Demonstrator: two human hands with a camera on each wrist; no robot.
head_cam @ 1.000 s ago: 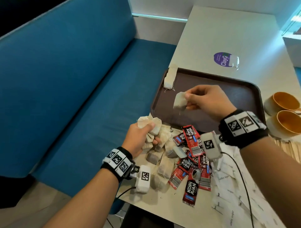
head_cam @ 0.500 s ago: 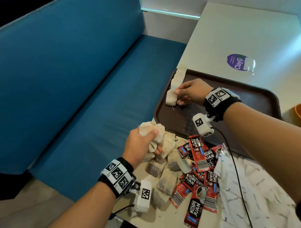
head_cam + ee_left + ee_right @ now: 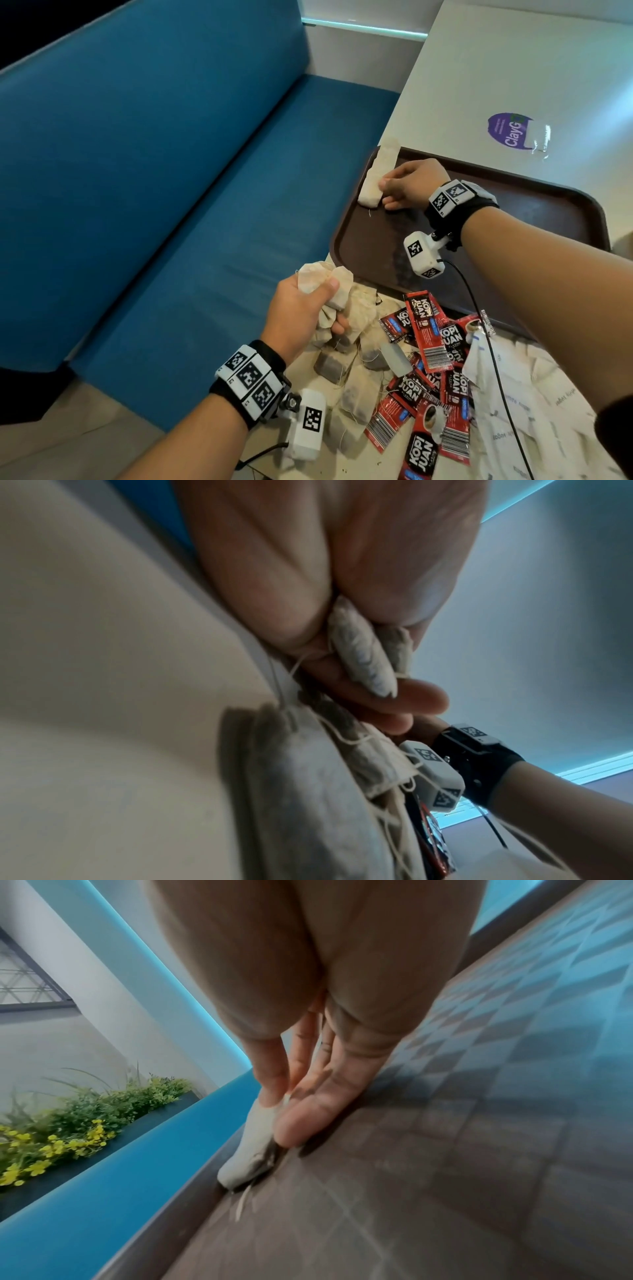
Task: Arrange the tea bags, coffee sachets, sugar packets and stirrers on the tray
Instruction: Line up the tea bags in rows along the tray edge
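Scanning from the left: blue bench (image 3: 164,192), then the left hand (image 3: 301,308) over the near-left table edge, fist curled round a bunch of tea bags (image 3: 325,277). Left wrist view confirms it: fingers (image 3: 404,696) wrapped on crumpled bags, strings trailing down to the loose tea bag pile (image 3: 356,387) on the table right beneath the fist.

Next right: red coffee sachets (image 3: 428,370) fanned in a heap, touching the tea bag pile. White sugar packets (image 3: 534,404) spread further right, partly under the right forearm. Stirrers not made out.

Beyond these, the brown tray (image 3: 548,212). A row of tea bags (image 3: 378,174) runs along its left rim, long axis pointing away from the person, near end closest to the right hand (image 3: 411,185). That hand sits just right of the row, on the tray floor. Right wrist view: fingers (image 3: 308,1096) nearly straight and close together, thumb and fingertips lightly pinching the nearest bag at the row's near end, bag lying against the rim.

Key relation, as a judgement: the next bag belongs at the row's near end, toward the person. The supply is in the left fist, well apart from the row, nearer and to the left of the right hand. The right hand is the closer 1 to the row, so it would need to come back toward the fist to collect.
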